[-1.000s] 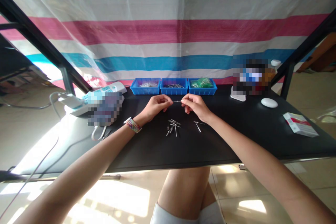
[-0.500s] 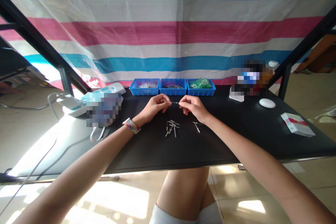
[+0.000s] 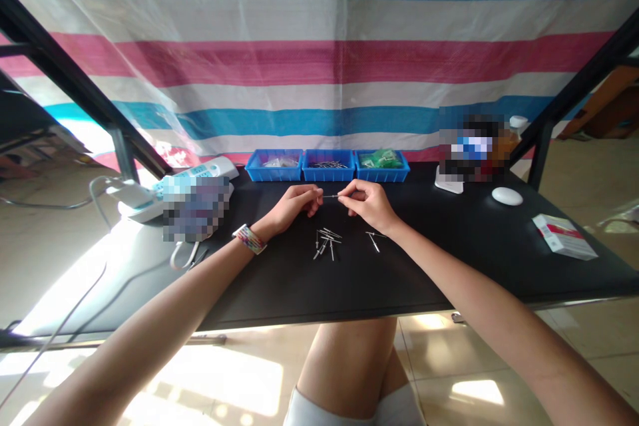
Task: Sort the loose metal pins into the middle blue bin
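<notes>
A thin silver blind rivet [image 3: 331, 196] spans the gap between my two hands, held level above the table. My left hand [image 3: 301, 200] is closed, its thumb and fingertips pinched at the rivet's left end. The right end sits between the thumb and forefinger of my right hand [image 3: 367, 202]. Below them lies a loose pile of several blind rivets [image 3: 328, 239] on the black tabletop. Two or so more rivets [image 3: 373, 241] rest apart under my right wrist.
Three blue bins stand behind my hands: the left bin [image 3: 273, 173] with clear bags, the middle bin [image 3: 328, 174] with rivets, the right bin [image 3: 382, 175] with green bags. A power strip [image 3: 197, 173] is at left; a white mouse [image 3: 507, 196] and small box [image 3: 564, 237] are at right.
My left hand's fingers have shifted slightly and curled in more, and a little more of the rivet shows between the hands. The rivets on the table have not moved.
</notes>
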A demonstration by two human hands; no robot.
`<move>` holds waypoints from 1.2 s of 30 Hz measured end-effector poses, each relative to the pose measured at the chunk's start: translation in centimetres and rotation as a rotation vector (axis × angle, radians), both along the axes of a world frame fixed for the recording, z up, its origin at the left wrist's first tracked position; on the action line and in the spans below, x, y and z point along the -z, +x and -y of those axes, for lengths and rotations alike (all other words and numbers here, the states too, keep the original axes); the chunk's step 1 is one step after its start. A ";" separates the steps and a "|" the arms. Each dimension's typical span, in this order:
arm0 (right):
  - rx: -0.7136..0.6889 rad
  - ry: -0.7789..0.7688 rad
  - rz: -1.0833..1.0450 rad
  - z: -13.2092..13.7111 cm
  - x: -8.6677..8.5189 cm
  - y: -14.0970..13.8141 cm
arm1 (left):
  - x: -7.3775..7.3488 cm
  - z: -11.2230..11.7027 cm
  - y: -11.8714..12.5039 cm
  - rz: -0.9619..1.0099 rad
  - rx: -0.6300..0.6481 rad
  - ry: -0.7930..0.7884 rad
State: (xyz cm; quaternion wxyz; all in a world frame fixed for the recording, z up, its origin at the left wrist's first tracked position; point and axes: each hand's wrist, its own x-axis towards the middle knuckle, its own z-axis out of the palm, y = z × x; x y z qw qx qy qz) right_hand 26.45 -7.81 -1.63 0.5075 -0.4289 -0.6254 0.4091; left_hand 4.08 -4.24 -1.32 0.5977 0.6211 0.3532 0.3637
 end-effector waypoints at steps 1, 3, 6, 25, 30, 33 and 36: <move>0.001 0.003 0.003 0.0 0.0 0.0 | 0.0 0.0 0.0 -0.004 -0.003 0.000; 0.000 0.006 0.001 0.0 0.1 0.0 | 0.1 0.0 0.0 -0.008 -0.007 0.004; -0.012 -0.009 -0.024 -0.2 0.1 -0.1 | 0.0 0.0 0.1 -0.015 -0.012 0.022; -0.110 -0.284 -0.217 -0.2 -0.7 0.2 | -0.5 0.5 0.4 -0.006 -0.075 0.127; -0.109 -0.295 -0.248 -0.1 -0.7 0.2 | -0.4 0.5 0.4 0.005 -0.068 0.116; -0.110 -0.304 -0.257 -0.1 -0.6 0.1 | -0.4 0.4 0.4 0.003 -0.061 0.115; -0.108 -0.300 -0.260 -0.2 -0.5 0.0 | -0.4 0.4 0.4 0.005 -0.054 0.115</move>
